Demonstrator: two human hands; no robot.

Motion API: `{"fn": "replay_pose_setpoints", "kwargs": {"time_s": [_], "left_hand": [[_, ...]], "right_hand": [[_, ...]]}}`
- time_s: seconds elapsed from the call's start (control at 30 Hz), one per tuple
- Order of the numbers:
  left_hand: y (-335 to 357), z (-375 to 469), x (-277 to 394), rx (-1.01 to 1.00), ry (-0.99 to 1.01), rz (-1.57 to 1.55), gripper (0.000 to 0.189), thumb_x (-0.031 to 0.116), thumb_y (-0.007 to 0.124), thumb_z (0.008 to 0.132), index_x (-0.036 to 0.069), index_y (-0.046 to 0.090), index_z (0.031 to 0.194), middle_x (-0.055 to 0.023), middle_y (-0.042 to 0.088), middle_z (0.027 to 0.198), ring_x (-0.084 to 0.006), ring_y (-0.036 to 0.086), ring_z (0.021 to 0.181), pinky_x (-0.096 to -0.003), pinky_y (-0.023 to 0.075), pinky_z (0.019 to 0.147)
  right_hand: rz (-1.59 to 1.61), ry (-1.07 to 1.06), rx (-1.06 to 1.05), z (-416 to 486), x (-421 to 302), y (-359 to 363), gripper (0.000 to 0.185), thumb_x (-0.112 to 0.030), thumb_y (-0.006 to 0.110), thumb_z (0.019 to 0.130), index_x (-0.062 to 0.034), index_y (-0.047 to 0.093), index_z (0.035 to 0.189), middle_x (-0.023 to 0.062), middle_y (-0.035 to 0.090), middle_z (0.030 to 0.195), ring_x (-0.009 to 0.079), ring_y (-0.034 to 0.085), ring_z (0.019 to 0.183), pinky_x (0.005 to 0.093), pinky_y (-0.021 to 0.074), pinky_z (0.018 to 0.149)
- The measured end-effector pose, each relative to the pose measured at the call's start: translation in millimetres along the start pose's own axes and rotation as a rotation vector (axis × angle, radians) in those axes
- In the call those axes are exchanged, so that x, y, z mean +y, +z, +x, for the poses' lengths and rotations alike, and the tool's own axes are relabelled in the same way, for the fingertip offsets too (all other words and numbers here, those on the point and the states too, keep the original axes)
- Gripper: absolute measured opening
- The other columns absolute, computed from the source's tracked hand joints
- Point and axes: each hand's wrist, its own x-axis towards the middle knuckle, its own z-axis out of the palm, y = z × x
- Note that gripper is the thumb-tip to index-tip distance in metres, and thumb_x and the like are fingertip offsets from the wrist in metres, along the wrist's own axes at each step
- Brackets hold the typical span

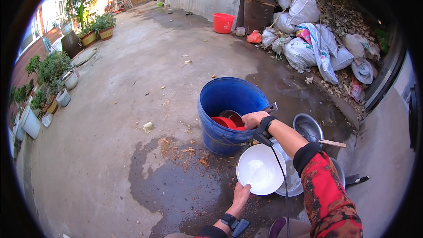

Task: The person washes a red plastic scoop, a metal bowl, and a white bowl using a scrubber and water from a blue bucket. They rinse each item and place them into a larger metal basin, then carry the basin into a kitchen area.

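Note:
My left hand [242, 194] grips the near rim of a white bowl [261, 168], thumb on the inner side. The bowl is tilted, its inside facing up. Beyond it stands a blue plastic bucket [214, 138]. At the bucket's right rim, my right hand [255, 119] reaches over, its fingers at a red plastic vessel [224, 122] inside; the fingertips are hidden, so its hold is unclear. A metal pan or ladle also lies in the bucket, and a handle [271, 107] sticks out past the rim behind my right hand. A metal basin [292, 185] sits partly under the white bowl.
A metal pot [307, 127] with a wooden handle [332, 143] stands right of the bucket. Another dark handle [357, 179] lies by the wall. White sacks [300, 53] and dry leaves pile at the back right, near a red bucket [223, 23]. Potted plants [53, 66] line the left. The ground is partly wet.

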Motion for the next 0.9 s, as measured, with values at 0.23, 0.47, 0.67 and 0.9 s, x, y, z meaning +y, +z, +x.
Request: {"fn": "replay_pose_setpoints", "kwargs": {"time_s": [0.23,0.47,0.67,0.9], "left_hand": [[4.8,0.2,-4.2,0.017,-0.034,0.076,0.05,0.01,0.054,0.082,-0.012,0.045,0.126,-0.025,0.058,0.12,-0.0342,0.065,0.101,-0.0398,0.062,0.071],[10.2,-11.5,10.1,-0.085,-0.083,0.065,0.057,0.006,0.043,0.086,-0.008,0.03,0.139,-0.0267,0.049,0.131,-0.0366,0.059,0.114,-0.0444,0.0589,0.084],[16.0,-19.8,24.6,-0.106,-0.1,0.033,0.057,0.007,0.042,0.087,-0.007,0.03,0.14,-0.0264,0.05,0.131,-0.0372,0.058,0.114,-0.0449,0.0581,0.086],[21.3,-21.2,35.3,-0.069,-0.11,0.033,0.057,0.009,0.043,0.087,-0.009,0.029,0.14,-0.0274,0.049,0.13,-0.0366,0.059,0.112,-0.0433,0.0581,0.087]], "right_hand": [[0.368,0.059,-0.015,-16.1,-14.1,-17.1,0.034,-0.032,0.063,0.088,0.0004,0.07,0.094,0.0107,0.07,0.085,0.0234,0.068,0.078,0.0342,0.0528,0.068],[0.001,-0.177,0.605,-63.2,23.4,-14.1,0.025,-0.018,0.067,0.084,0.0041,0.063,0.095,0.02,0.065,0.086,0.0333,0.066,0.082,0.0407,0.0541,0.07],[-0.076,-0.187,1.036,-113.9,35.3,1.4,0.037,-0.01,0.071,0.08,0.0018,0.056,0.112,0.0154,0.057,0.092,0.0329,0.063,0.082,0.0404,0.0528,0.07],[-0.235,-0.135,1.367,-145.3,61.2,19.8,0.049,-0.009,0.072,0.078,0.0018,0.055,0.122,0.0132,0.058,0.094,0.0269,0.062,0.08,0.0352,0.0509,0.07]]}}
